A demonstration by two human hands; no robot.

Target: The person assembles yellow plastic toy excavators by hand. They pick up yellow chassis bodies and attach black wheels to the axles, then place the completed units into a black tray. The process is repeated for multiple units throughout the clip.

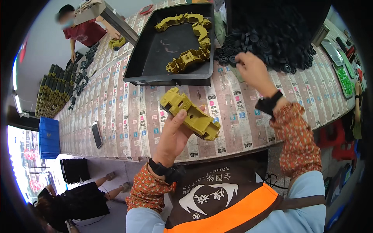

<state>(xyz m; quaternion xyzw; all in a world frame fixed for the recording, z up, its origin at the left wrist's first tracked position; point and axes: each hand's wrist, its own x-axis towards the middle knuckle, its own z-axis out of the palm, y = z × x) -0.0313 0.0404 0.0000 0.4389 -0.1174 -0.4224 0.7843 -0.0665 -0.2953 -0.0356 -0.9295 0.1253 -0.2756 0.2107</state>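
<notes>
My left hand [176,134] grips an olive-yellow plastic toy car body [190,113], held tilted above the paper-covered table [116,105]. My right hand [252,70] reaches forward to the edge of a heap of small black wheels [272,42], its fingertips pinched at one wheel; whether it holds it is unclear. Straight ahead, a black tray [155,50] carries several more olive-yellow car bodies [188,58] along its right and far sides.
A phone [96,134] lies on the table at the left. Another person in a red shirt [83,33] works at the far end beside rows of dark parts [54,89]. A blue crate [49,138] stands at the left; a green-filled tray [344,79] sits at the right.
</notes>
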